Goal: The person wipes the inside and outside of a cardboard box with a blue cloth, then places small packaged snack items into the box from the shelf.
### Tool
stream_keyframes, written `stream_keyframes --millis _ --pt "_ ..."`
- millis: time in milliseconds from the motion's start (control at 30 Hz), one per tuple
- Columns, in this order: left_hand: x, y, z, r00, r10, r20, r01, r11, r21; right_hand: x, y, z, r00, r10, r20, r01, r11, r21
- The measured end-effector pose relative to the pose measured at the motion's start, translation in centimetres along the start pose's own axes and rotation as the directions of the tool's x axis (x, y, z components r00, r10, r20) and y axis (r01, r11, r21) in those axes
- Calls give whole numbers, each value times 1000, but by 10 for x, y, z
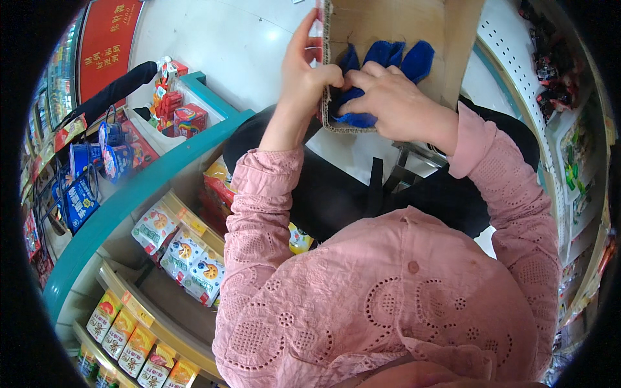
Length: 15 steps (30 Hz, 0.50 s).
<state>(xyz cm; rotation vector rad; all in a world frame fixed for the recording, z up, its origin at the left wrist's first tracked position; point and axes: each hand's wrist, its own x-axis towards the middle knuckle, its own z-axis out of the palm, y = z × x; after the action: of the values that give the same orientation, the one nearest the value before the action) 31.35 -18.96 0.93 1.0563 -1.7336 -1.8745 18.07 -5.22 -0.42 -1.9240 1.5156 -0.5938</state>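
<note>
A cardboard box (417,19) stands open side up between my knees, its corrugated edge showing. My left hand (310,80) grips the box's left wall, with the thumb over the edge and the other fingers along the outside. Inside, a blue cloth (418,60) lies bunched against the cardboard. My right hand (395,102) reaches into the box and presses on the cloth, its fingers bent into the folds. Parts of the cloth are hidden under that hand.
To the left, a curved teal shelf rim (145,177) borders store shelving with snack pouches (182,257) and drink cartons (133,349). Blue tubs (116,150) hang in a wire rack beyond it. A white perforated shelf (514,63) curves along the right. Behind my knees is a metal frame (400,167).
</note>
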Motion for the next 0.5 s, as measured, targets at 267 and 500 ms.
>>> stream_keyframes --millis 267,500 --pt "2 23 -8 994 48 -94 -57 994 -98 -3 19 -1 989 143 -24 -144 987 -70" --pt "6 20 -40 974 163 -160 -150 984 92 4 45 0 870 474 132 -387 825 -412"
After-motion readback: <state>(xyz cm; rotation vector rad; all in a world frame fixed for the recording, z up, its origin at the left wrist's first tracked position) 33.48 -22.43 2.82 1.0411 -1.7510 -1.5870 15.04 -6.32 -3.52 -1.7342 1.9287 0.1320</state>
